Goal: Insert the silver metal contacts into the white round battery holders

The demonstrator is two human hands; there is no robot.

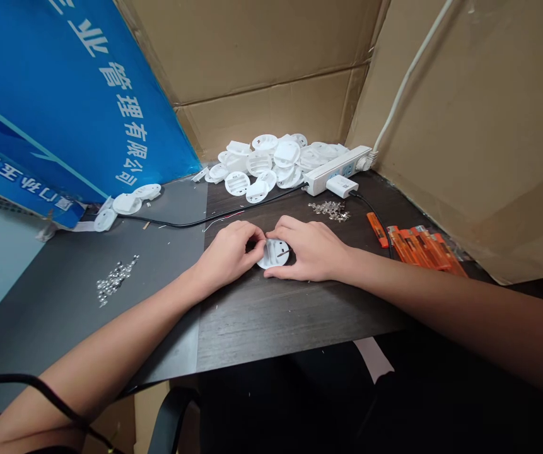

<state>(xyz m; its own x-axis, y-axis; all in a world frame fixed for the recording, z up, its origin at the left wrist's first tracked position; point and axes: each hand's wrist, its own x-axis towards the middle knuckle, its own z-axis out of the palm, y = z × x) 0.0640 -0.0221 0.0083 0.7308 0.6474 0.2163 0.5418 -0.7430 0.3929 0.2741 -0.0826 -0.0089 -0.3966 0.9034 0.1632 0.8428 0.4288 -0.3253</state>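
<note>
White plastic disc mid-frame, over the counter | our right hand grips its right rim | our left hand pinches closed beside its left rim, contents hidden | we'd best brace it level, pressing lightly

Brown cardboard walls top centre, right | blue printed panel, white lettering, upper left | dark wood-grain tabletop, grey section left | black chair arm bottom | light soft
</note>
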